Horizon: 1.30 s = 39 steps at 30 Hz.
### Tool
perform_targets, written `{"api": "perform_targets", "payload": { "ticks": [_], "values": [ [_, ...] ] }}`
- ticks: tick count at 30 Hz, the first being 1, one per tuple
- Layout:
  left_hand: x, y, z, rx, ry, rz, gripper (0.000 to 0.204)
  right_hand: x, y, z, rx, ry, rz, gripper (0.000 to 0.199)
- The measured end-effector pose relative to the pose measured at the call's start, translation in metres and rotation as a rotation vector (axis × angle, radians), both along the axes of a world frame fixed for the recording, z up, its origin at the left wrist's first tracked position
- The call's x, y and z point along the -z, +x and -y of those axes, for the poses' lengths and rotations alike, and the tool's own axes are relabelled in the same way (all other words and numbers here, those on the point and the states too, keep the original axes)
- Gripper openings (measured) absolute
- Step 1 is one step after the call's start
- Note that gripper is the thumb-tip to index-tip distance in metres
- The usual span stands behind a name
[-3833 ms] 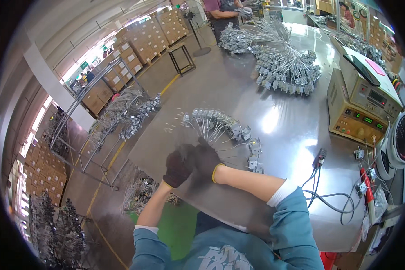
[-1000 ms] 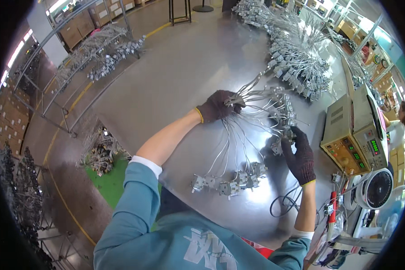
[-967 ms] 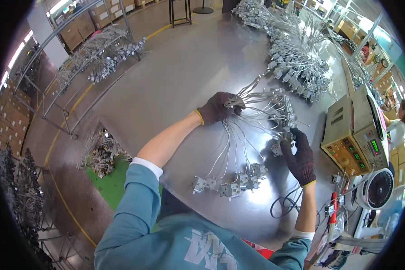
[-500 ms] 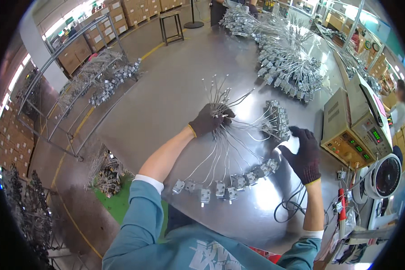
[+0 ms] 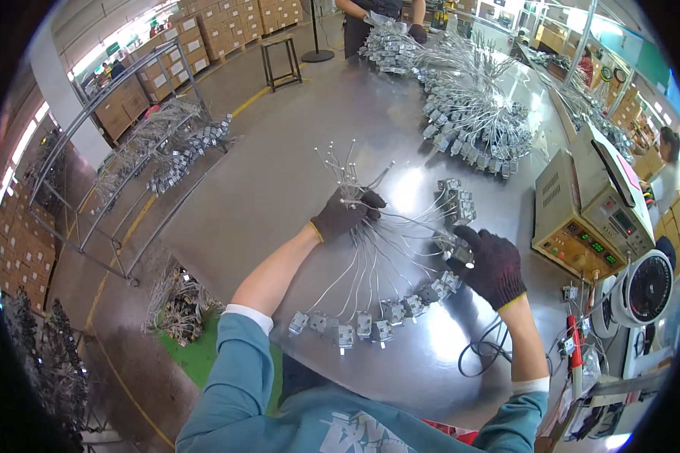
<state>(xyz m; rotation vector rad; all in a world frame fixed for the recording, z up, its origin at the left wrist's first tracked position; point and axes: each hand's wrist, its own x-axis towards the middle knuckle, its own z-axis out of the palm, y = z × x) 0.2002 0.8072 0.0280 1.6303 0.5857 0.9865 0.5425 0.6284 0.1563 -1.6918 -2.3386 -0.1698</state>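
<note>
My left hand (image 5: 346, 213), in a dark glove, is closed round a bundle of thin grey cables (image 5: 366, 240), whose loose tips (image 5: 341, 170) stick up above the fist. From the fist the cables fan out toward small metal boxes (image 5: 364, 325) lying in an arc on the near side of the table. My right hand (image 5: 489, 264), gloved too, grips one metal box (image 5: 461, 255) at the right end of the fan. Just beyond it sits a stacked cluster of like metal boxes (image 5: 457, 201), also wired into the bundle.
The metal table (image 5: 257, 181) bears large heaps of cabled boxes (image 5: 476, 136) at its far right. A test instrument (image 5: 582, 226) and a round dial gauge (image 5: 648, 293) stand at the right. A black cable (image 5: 485, 349) loops near the front. A wheeled rack (image 5: 140, 162) stands left; another person works at the far end.
My right hand has moved left and closed on a metal box; before, it was spread open beside the cluster. My left hand still holds the cable bundle.
</note>
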Motion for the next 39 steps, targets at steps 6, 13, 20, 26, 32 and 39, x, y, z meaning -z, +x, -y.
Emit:
{"api": "perform_targets", "payload": {
  "ticks": [6,13,20,26,32,39],
  "values": [
    [-0.009,-0.001,0.001,0.118,0.040,0.056,0.039,-0.011,-0.018,0.040,-0.023,-0.048,-0.073,0.063],
    [-0.018,0.007,0.012,0.133,-0.044,0.077,0.029,-0.039,-0.021,0.049,-0.029,-0.097,-0.204,0.064],
    [-0.024,0.005,0.018,0.051,-0.142,0.006,0.028,-0.022,-0.007,0.024,0.144,0.255,-0.044,0.064],
    [-0.027,0.002,0.014,0.120,-0.031,0.053,0.034,0.006,-0.025,0.042,0.095,-0.220,0.117,0.057],
    [-0.021,0.008,0.015,0.109,-0.086,0.063,0.030,0.009,-0.024,0.039,-0.190,-0.243,-0.113,0.065],
    [-0.031,0.009,0.013,0.094,-0.066,-0.039,0.032,0.033,-0.034,0.037,-0.239,-0.280,-0.007,0.047]
  ]
}}
